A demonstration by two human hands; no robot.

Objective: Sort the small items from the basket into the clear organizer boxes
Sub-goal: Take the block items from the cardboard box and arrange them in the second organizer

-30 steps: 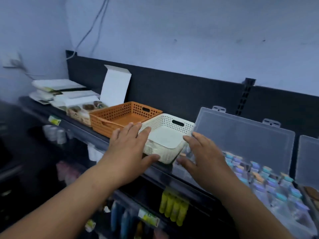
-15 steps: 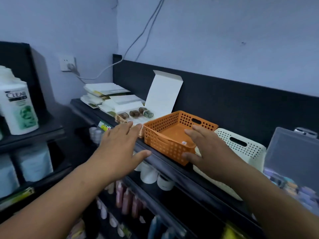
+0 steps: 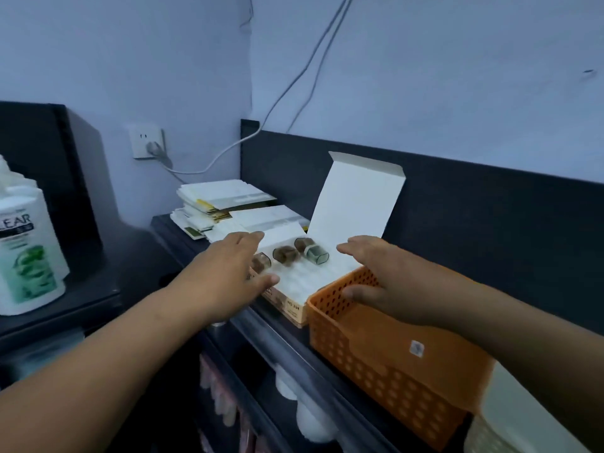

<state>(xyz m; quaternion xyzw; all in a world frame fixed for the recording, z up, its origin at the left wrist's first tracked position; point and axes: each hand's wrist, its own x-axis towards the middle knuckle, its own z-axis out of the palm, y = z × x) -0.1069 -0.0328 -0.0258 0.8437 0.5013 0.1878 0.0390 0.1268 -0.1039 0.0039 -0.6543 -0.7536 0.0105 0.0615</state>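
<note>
Orange basket [image 3: 359, 371], 4 o'clock: plastic, perforated walls, matt.
Open carton [image 3: 356, 197], 11 o'clock of the basket: white paperboard lid, matt; printed brown card side.
Capsules [image 3: 287, 255] in the carton: translucent plastic, slightly glossy.
Shampoo bottle [image 3: 23, 256], 9 o'clock: white plastic, glossy, printed label.
Paper packets [image 3: 222, 201], 11 o'clock: flat paper, matt.
Shelf edge [image 3: 281, 338], 6 o'clock: dark, smooth, faint sheen.
Wall socket [image 3: 145, 140], 10 o'clock: white plastic, smooth.

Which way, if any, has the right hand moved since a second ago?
Yes, leftward along the shelf: the right hand was past the orange basket's right end; now it is over that basket's left end, beside the open carton.
</note>
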